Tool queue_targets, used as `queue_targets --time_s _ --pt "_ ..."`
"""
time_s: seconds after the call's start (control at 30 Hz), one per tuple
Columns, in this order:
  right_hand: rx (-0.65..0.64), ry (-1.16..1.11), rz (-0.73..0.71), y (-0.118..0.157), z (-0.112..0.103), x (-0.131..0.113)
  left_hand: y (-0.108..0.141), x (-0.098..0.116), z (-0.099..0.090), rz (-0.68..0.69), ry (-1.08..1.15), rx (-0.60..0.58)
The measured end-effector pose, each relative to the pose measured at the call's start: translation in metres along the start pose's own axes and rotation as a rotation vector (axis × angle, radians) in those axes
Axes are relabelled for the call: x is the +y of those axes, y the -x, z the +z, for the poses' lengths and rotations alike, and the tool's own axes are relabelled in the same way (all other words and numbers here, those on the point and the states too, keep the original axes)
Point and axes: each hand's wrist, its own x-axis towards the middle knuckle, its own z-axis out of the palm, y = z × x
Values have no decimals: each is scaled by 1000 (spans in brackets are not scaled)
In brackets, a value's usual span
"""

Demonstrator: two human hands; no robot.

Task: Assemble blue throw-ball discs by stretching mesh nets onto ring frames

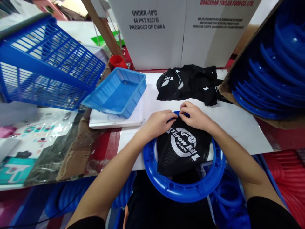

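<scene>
A blue plastic ring (183,192) lies partly on the white work surface, its near side jutting out over my lap. Across its opening is a black mesh net (166,159) with a white "Throw Ball" print. At the ring's far side my left hand (163,122) pinches the net's upper edge. My right hand (194,117) is beside it, fingers curled and closed on the same edge, close to the left fingertips. The exact grip of both hands is partly hidden by the fingers. Just beyond them is a pile of more black mesh nets (190,82).
A light blue tray (114,92) sits at the left on a white block, near a large tilted blue basket (47,63). White cartons (152,41) stand behind. A box of blue rings (274,70) leans at the right; red rings (286,181) are below it.
</scene>
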Motion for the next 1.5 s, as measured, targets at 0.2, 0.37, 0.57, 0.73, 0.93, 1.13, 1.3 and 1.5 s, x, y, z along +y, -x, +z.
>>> queue_targets --time_s 0.2,0.37,0.57,0.73,0.93,1.13,1.3,1.5 --pt "-59 64 15 -3 -3 -5 -2 1 0 -11 -92 -46" --pt "-44 192 -38 5 -24 -2 -2 4 -1 -120 -148 -6" --pt "63 355 80 18 -60 17 1 3 -3 -270 -200 113" --pt "-96 352 295 31 -79 30 1 7 -5 -425 -226 83" --pt "-347 373 450 35 -80 27 5 11 -24 -415 -206 -75" --pt "-356 316 352 29 -66 23 13 1 -41 -120 -64 -238" --pt "-376 204 139 23 -51 19 8 -5 -29 56 -98 70" --pt "-457 -127 -112 15 -26 -1 4 -13 -12 248 -2 58"
